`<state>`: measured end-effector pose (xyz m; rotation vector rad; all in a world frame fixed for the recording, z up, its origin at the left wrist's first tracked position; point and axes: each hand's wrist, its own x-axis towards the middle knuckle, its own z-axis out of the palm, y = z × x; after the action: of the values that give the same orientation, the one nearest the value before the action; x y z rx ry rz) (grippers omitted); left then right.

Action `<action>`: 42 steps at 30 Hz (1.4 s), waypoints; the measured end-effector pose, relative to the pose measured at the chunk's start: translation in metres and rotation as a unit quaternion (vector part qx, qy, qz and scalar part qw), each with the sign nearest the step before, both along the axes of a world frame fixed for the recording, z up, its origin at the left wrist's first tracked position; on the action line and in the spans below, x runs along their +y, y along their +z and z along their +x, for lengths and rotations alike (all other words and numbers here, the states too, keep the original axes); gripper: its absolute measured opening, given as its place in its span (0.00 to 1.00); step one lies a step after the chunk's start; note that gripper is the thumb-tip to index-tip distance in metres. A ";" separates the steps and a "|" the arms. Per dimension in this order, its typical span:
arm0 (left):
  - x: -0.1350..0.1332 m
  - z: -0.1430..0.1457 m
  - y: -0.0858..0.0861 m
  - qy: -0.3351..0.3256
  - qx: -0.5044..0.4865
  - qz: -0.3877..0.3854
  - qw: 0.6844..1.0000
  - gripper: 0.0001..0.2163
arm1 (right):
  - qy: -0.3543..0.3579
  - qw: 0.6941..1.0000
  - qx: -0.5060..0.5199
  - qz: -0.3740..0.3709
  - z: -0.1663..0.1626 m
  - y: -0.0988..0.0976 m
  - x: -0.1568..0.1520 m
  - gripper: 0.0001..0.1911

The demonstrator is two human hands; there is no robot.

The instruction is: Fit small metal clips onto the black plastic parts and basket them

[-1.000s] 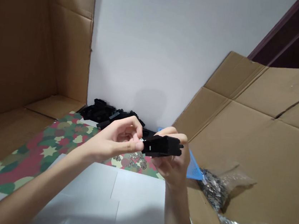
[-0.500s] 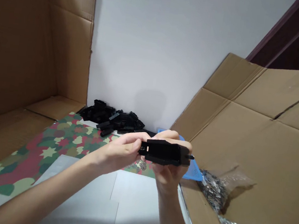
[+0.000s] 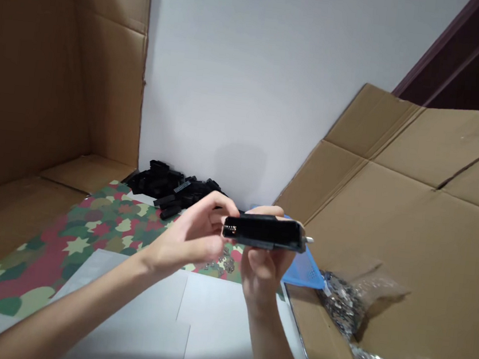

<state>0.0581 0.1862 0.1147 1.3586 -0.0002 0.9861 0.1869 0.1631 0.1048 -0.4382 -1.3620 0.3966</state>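
The right hand (image 3: 264, 271) was under the black plastic part (image 3: 264, 232) and held it up, and its fingers (image 3: 270, 211) were closed around the part. The left hand (image 3: 189, 237) was at the part's left end, with its fingers (image 3: 223, 207) bent in close to that end, but I could not tell how tight they held. The part was long, like a thin box, and its long side lay almost flat from left to right in the air between the two hands. A small white tip (image 3: 309, 240) stuck out of its right end, so the right hand was nearer to that tip and the left hand was nearer to the other end. A moment before, the part showed a side with a small square hole, but now it had rolled to show a flat, shiny dark face. Below the hands lay a white sheet (image 3: 131, 328) and a camouflage paper (image 3: 86, 231) with small metal bits (image 3: 224, 264) on it. Farther on, a heap of black plastic parts (image 3: 173, 189) sat by the white wall (image 3: 255, 77). To the right were a blue plastic basket (image 3: 304, 273), a clear plastic bag (image 3: 344, 304) of metal bits, and a cardboard flap (image 3: 389, 231).
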 end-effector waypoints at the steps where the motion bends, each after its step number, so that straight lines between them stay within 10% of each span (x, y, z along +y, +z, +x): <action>1: -0.001 -0.003 0.001 0.046 0.015 0.037 0.998 0.16 | 0.029 0.999 0.010 -0.017 0.002 0.000 0.003 0.09; 9: 0.005 -0.029 0.013 0.299 0.086 0.219 0.925 0.08 | 0.090 0.985 -0.073 -0.128 0.056 0.019 0.019 0.13; 17: 0.004 -0.029 0.021 0.311 0.178 0.406 0.841 0.11 | 0.124 0.900 -0.280 -0.309 0.037 0.037 -0.013 0.10; 26: -0.002 -0.029 0.021 0.312 0.219 0.446 0.810 0.12 | 0.137 0.871 -0.271 -0.386 0.029 0.038 -0.018 0.10; 42: -0.004 -0.028 0.021 0.307 0.211 0.449 0.812 0.14 | 0.158 0.912 -0.148 -0.349 0.015 0.034 -0.019 0.06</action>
<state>0.0300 0.1821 0.1362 2.5494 0.3735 1.2521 0.2022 0.1445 0.1385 -0.8968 -1.5676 1.1396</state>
